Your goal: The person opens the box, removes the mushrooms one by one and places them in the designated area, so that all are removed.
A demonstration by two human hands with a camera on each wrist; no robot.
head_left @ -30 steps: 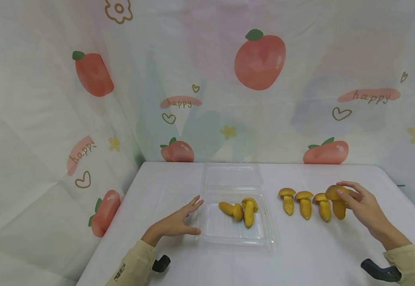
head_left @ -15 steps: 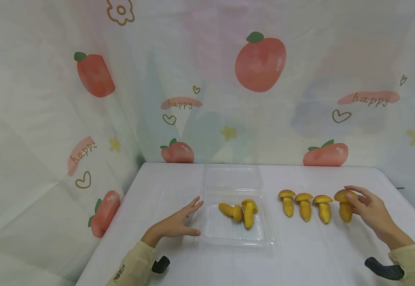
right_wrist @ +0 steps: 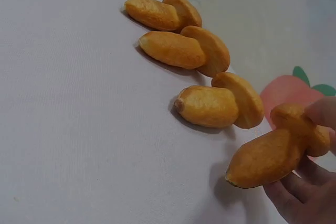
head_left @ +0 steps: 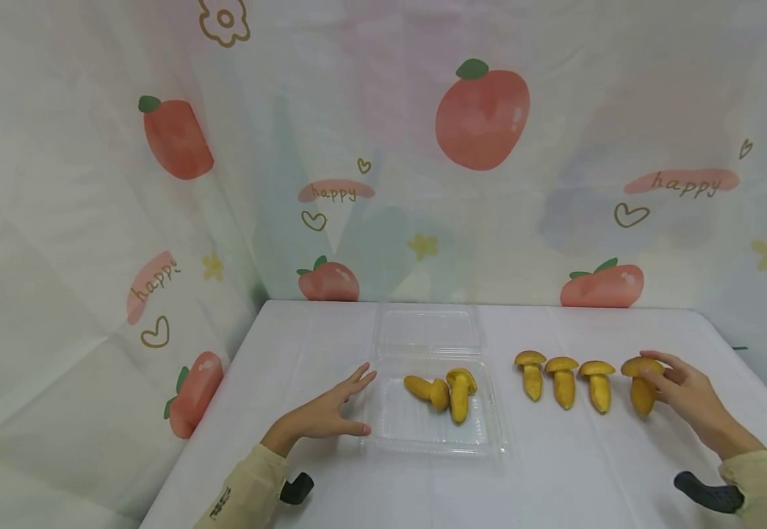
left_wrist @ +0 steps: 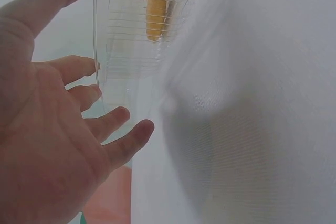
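Observation:
At the right end of a row, my right hand (head_left: pixel 690 400) pinches a yellow-brown mushroom (head_left: pixel 642 389) by its cap. In the right wrist view this mushroom (right_wrist: pixel 268 156) casts a shadow on the table, its stem pointing toward the lower left. Three similar mushrooms (head_left: pixel 563 383) lie in line to its left, caps toward the back. My left hand (head_left: pixel 320 413) has its fingers spread at the left edge of a clear plastic clamshell box (head_left: pixel 423 439). Inside that box lie two mushrooms, one sideways (head_left: pixel 423 389) and one lengthwise (head_left: pixel 461 397).
The box's hinged lid (head_left: pixel 428 328) lies folded back toward the rear of the white table (head_left: pixel 555 477). A printed cloth (head_left: pixel 383 147) with fruit drawings hangs behind the table and along its left side. Each wrist carries a dark strap-like piece (head_left: pixel 707 494).
My right hand has moved right with the mushroom, away from the row, then slightly lower. The left hand and the box have stayed in place.

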